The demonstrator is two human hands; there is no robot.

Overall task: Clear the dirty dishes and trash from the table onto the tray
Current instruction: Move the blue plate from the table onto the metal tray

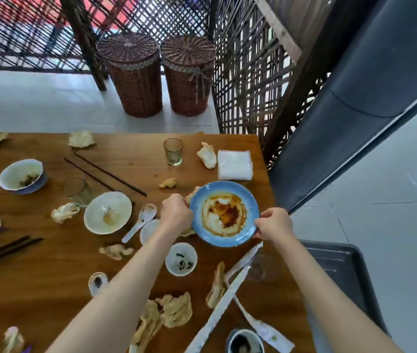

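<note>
Blue plate (224, 214): sat toward the 3 o'clock edge of the wooden table (49, 271), smeared with orange-brown sauce; whether it rested on the wood or was lifted off it could not be told.
Left hand (176, 211): gripped the plate's rim at 9 o'clock, knuckles up, fingers curled over the edge; the fingertips were hidden under the hand.
Right hand (275, 224): pinched the rim at 3 o'clock, fingers curled beneath the plate and out of sight.
Arms: both forearms reached in from 6 o'clock, bare, cut off by the lower frame edge.
Tray (335, 266): dark, lying off the table's edge at 4 o'clock from the plate; partly covered by the right forearm.
Small white cup (181, 259): at 7 o'clock from the plate, dark scraps inside.
White spoon (140, 221): at 9 o'clock, beyond the left hand.
White bowl (108, 212): further out at 9 o'clock, a brown residue inside.
Glass (173, 151): upright at 11 o'clock.
Folded napkins (234, 165): at 12 o'clock, just beyond the plate.
Crumpled tissues (169, 312): scattered across the table, stained yellow.
Chopstick wrapper (225, 299): long, white, at 6 o'clock.
Dark bowl (244, 342): at 6 o'clock, cut off by the frame.
Wicker baskets (133, 75): two, lidded, on the floor at 12 o'clock.
</note>
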